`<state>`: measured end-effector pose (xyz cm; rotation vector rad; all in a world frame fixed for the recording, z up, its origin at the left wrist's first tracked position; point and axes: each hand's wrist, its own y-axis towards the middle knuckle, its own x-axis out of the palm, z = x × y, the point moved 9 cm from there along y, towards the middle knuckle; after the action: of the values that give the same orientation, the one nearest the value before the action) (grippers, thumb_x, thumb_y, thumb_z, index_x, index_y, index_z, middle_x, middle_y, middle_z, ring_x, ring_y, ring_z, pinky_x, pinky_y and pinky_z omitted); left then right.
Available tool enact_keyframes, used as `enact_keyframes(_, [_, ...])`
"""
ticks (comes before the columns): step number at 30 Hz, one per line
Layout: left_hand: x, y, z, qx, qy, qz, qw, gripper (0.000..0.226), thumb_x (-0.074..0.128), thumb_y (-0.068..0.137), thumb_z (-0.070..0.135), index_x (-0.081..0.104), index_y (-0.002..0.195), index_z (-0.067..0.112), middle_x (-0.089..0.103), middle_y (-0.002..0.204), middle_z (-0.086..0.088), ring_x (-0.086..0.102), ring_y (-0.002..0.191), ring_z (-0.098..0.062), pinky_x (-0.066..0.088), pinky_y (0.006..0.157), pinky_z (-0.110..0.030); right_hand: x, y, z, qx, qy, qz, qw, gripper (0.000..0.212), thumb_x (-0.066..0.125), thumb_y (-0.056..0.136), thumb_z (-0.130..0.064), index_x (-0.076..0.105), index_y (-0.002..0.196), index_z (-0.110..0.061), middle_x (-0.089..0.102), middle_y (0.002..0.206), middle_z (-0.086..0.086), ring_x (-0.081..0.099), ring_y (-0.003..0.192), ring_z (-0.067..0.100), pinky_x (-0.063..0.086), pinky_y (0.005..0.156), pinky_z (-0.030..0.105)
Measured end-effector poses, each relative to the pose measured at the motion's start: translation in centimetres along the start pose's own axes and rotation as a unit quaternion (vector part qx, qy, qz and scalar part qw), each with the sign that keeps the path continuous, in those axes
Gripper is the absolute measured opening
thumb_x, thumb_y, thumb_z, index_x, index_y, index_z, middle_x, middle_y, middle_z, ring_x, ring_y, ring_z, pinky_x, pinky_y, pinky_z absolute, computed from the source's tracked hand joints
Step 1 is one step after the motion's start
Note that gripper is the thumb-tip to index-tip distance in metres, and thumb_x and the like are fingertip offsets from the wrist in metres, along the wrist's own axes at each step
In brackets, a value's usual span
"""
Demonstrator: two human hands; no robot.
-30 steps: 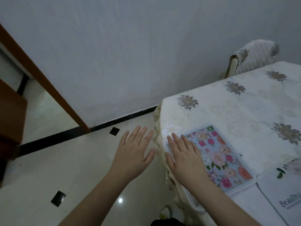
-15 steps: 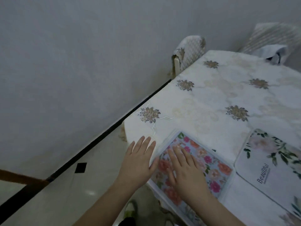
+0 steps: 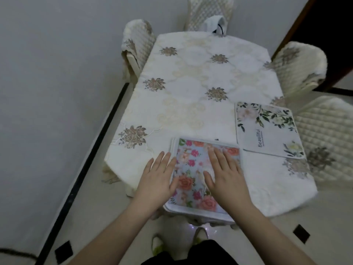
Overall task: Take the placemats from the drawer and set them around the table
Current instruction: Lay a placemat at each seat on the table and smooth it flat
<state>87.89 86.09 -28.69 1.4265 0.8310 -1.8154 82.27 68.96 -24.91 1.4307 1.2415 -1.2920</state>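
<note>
A placemat with pink and orange flowers on pale blue (image 3: 193,170) lies at the near end of the table (image 3: 193,92), its near edge hanging slightly over the table's edge. My right hand (image 3: 227,178) lies flat on it with straight fingers. My left hand (image 3: 157,179) rests flat at its left edge, fingers partly on the mat and partly on the tablecloth. A second placemat, white with green leaves and the word "Beautiful" (image 3: 267,131), lies flat at the table's right side.
The table wears a cream cloth with embroidered flowers. Quilted covered chairs stand at the far left (image 3: 137,44), the far end (image 3: 208,12) and along the right (image 3: 299,67). A grey wall runs close on the left. My feet (image 3: 158,245) show on the tiled floor below.
The view has swung right, and the whole table now shows. My left hand has come from over the floor onto the floral mat's left edge. My right hand stays flat on the mat.
</note>
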Motion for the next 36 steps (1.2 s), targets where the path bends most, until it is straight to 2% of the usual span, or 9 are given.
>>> enact_keyframes(4, [2.0, 1.2, 0.9, 0.036, -0.003, -0.032, 0.999, 0.075, 0.007, 0.095, 0.056, 0.029, 0.156, 0.019, 0.024, 0.164, -0.004, 0.015, 0.153, -0.021, 0.009, 0.123, -0.041, 1.0, -2.4, 2.3, 0.048, -0.001, 0.0, 0.999, 0.063, 0.053, 0.098, -0.04, 0.035, 0.152, -0.014, 0.033, 0.158, 0.008, 0.029, 0.147, 0.03, 0.026, 0.117, 0.046])
enact_keyframes(7, [2.9, 1.8, 1.8, 0.055, -0.004, -0.027, 0.998, 0.067, 0.025, 0.097, 0.051, 0.044, 0.148, 0.013, 0.041, 0.155, -0.009, 0.036, 0.146, -0.027, 0.029, 0.117, -0.046, 2.0, -3.6, 4.6, 0.083, 0.012, 0.016, 0.996, 0.066, 0.058, 0.094, -0.036, 0.036, 0.152, -0.014, 0.036, 0.157, 0.007, 0.035, 0.144, 0.03, 0.031, 0.114, 0.046])
enact_keyframes(9, [3.9, 2.2, 2.1, 0.067, -0.009, -0.017, 0.998, 0.061, 0.035, 0.097, 0.047, 0.047, 0.146, 0.013, 0.045, 0.152, -0.011, 0.042, 0.142, -0.029, 0.035, 0.113, -0.049, 3.2, -4.0, 5.8, 0.098, 0.026, 0.014, 0.995, 0.066, 0.055, 0.096, -0.037, 0.032, 0.153, -0.015, 0.035, 0.158, 0.006, 0.033, 0.145, 0.029, 0.031, 0.115, 0.046])
enact_keyframes(15, [7.0, 3.2, 1.5, 0.049, -0.003, -0.051, 0.998, 0.067, 0.049, 0.099, 0.042, 0.024, 0.157, 0.019, 0.025, 0.163, -0.005, 0.022, 0.151, -0.024, 0.021, 0.119, -0.043, 8.4, -4.0, 8.4, 0.129, 0.056, -0.059, 0.988, 0.063, 0.029, 0.102, -0.053, 0.017, 0.157, -0.025, 0.016, 0.165, -0.001, 0.016, 0.151, 0.023, 0.015, 0.121, 0.042])
enact_keyframes(20, [8.9, 2.7, 0.8, 0.012, -0.01, -0.076, 0.997, 0.069, 0.027, 0.093, 0.041, 0.031, 0.154, 0.01, 0.029, 0.161, -0.01, 0.028, 0.149, -0.028, 0.028, 0.117, -0.046, 11.5, -3.6, 10.9, 0.135, 0.031, -0.101, 0.985, 0.075, 0.034, 0.095, -0.065, 0.015, 0.156, -0.026, 0.017, 0.164, 0.004, 0.017, 0.15, 0.026, 0.014, 0.12, 0.043])
enact_keyframes(24, [11.1, 1.6, 0.7, -0.004, -0.023, -0.096, 0.995, 0.071, 0.017, 0.093, 0.042, 0.033, 0.153, 0.007, 0.029, 0.16, -0.015, 0.029, 0.148, -0.033, 0.03, 0.116, -0.047, 13.6, -4.5, 13.4, 0.194, 0.045, -0.157, 0.967, 0.088, 0.035, 0.089, -0.075, 0.005, 0.157, -0.028, 0.001, 0.164, 0.02, 0.009, 0.15, 0.035, 0.013, 0.12, 0.045])
enact_keyframes(27, [11.4, 1.6, 0.8, -0.014, -0.032, -0.092, 0.995, 0.071, 0.019, 0.093, 0.044, 0.037, 0.151, 0.008, 0.032, 0.158, -0.021, 0.033, 0.145, -0.038, 0.036, 0.112, -0.05, 14.2, -4.7, 13.8, 0.212, 0.073, -0.173, 0.959, 0.09, 0.039, 0.087, -0.076, 0.003, 0.157, -0.03, -0.004, 0.162, 0.024, 0.009, 0.15, 0.037, 0.013, 0.121, 0.046])
enact_keyframes(32, [12.6, 1.3, -0.9, -0.06, -0.016, -0.116, 0.991, 0.081, -0.004, 0.082, 0.064, -0.003, 0.155, 0.03, -0.006, 0.167, -0.012, 0.0, 0.154, -0.028, 0.018, 0.12, -0.045, 13.8, -4.3, 13.7, 0.2, 0.062, -0.156, 0.965, 0.09, 0.042, 0.087, -0.075, 0.008, 0.157, -0.028, 0.001, 0.163, 0.022, 0.009, 0.15, 0.035, 0.009, 0.121, 0.047])
enact_keyframes(36, [12.6, 0.9, -1.2, -0.086, -0.041, -0.115, 0.989, 0.081, -0.002, 0.083, 0.068, -0.001, 0.156, 0.033, -0.007, 0.166, -0.015, 0.002, 0.154, -0.03, 0.016, 0.12, -0.045, 13.8, -4.5, 13.7, 0.197, 0.062, -0.142, 0.968, 0.088, 0.04, 0.088, -0.075, 0.011, 0.157, -0.029, 0.002, 0.164, 0.019, 0.007, 0.151, 0.033, 0.004, 0.122, 0.047])
